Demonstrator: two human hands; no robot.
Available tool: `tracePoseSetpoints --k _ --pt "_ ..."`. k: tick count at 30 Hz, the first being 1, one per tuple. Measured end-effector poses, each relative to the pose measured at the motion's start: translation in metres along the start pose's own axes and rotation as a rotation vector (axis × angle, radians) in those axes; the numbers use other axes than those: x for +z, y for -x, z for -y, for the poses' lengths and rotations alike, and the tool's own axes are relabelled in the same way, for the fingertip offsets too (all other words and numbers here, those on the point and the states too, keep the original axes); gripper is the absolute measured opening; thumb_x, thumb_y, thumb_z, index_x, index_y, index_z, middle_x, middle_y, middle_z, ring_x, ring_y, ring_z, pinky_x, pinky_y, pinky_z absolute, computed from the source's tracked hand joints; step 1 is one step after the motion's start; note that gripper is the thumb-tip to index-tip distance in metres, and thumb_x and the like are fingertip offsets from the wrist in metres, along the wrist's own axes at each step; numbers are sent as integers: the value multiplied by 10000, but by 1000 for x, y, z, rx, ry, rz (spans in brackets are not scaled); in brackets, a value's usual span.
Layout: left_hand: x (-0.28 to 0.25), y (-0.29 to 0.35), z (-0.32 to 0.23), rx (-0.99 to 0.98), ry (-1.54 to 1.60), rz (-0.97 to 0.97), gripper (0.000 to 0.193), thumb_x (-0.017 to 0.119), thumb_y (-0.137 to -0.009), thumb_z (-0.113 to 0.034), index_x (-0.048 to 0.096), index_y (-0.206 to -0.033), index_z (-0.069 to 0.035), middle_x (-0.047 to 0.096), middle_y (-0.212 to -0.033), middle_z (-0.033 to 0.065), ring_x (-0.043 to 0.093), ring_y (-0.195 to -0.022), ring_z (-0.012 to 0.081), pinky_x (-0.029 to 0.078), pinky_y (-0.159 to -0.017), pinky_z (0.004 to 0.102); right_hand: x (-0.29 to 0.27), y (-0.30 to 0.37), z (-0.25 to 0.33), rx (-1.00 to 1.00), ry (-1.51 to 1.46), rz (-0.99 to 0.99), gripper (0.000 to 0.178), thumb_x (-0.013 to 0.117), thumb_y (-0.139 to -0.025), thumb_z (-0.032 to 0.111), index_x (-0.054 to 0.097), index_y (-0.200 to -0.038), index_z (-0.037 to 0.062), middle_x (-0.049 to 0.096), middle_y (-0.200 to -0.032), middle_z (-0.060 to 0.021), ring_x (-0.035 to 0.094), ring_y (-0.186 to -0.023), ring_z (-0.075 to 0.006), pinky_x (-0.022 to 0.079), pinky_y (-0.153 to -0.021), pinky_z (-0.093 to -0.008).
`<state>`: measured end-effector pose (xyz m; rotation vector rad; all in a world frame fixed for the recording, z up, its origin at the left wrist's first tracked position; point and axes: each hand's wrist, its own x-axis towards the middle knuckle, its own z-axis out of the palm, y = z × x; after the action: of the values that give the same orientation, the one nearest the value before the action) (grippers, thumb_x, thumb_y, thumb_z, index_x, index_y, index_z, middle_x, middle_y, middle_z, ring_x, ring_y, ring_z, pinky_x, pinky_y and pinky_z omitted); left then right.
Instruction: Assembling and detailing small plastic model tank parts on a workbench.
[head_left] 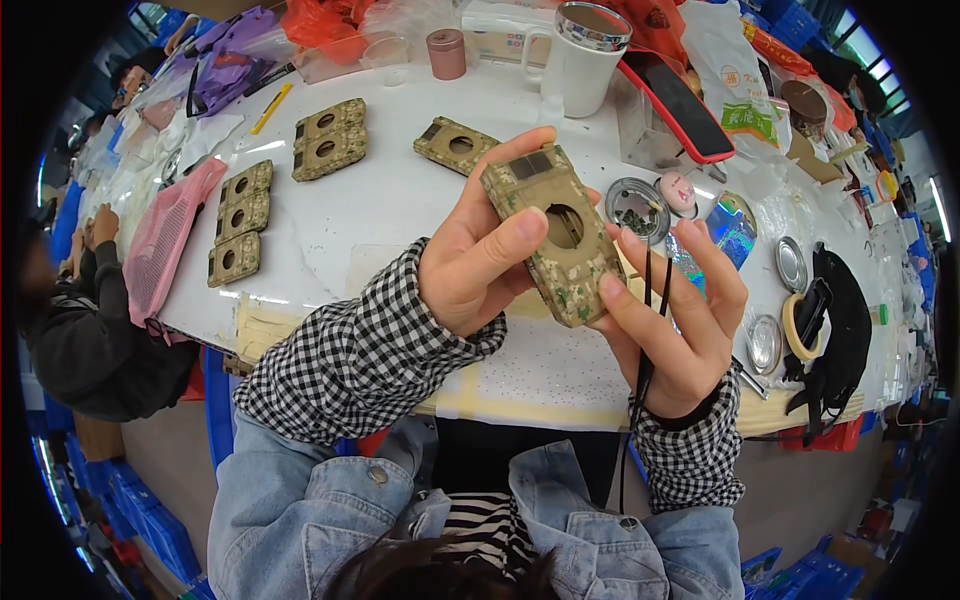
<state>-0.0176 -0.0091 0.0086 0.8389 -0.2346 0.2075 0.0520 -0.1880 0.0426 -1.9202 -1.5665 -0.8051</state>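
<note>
White table, hands on a camouflage casing

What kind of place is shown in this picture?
Most likely a workshop for hand work: several similar camouflage parts lie in groups on a long white table, another person is at its left side, and blue crates stand around.

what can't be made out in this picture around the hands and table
All in the head view:
- held camouflage piece: far side, turned away from the camera
- camouflage piece on the table: near right end, behind the left fingers
- bits in the round dish: too small to identify
- dark-sleeved co-worker: head blurred, at the fisheye rim
</note>
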Motion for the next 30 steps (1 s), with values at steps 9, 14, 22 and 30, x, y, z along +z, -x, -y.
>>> tracePoseSetpoints --k 9,14,22,30 --pt "-8 -5 -3 -135 256 -76 481 337 -954 -268 214 -1395 -118 391 -1322 234 450 -1184 368 404 -965 517 -14 5 2 128 29 2 237 643 -809 298 666 -935 99 644 -1013 -115 476 -1113 -284 440 -931 -455" --pt "-11 -6 -1 -154 274 -70 508 362 -934 -261 222 -1401 -116 416 -1303 232 496 -1131 356 434 -921 522 -8 11 0 159 39 -104 160 609 -845 223 668 -891 82 659 -930 -101 509 -1044 -277 438 -915 -398" --pt "-11 -4 -2 -163 214 -84 539 387 -907 -245 223 -1400 -105 441 -1275 234 530 -1083 349 464 -883 508 -1 10 -5 168 -13 -175 103 624 -819 150 666 -865 68 666 -861 -88 536 -947 -259 420 -842 -344" --pt "-11 -5 -1 -165 205 -71 548 387 -895 -237 223 -1400 -102 443 -1271 238 529 -1084 353 470 -874 508 0 11 -8 179 -30 -163 87 628 -808 122 661 -865 64 667 -856 -91 541 -910 -254 413 -830 -342"
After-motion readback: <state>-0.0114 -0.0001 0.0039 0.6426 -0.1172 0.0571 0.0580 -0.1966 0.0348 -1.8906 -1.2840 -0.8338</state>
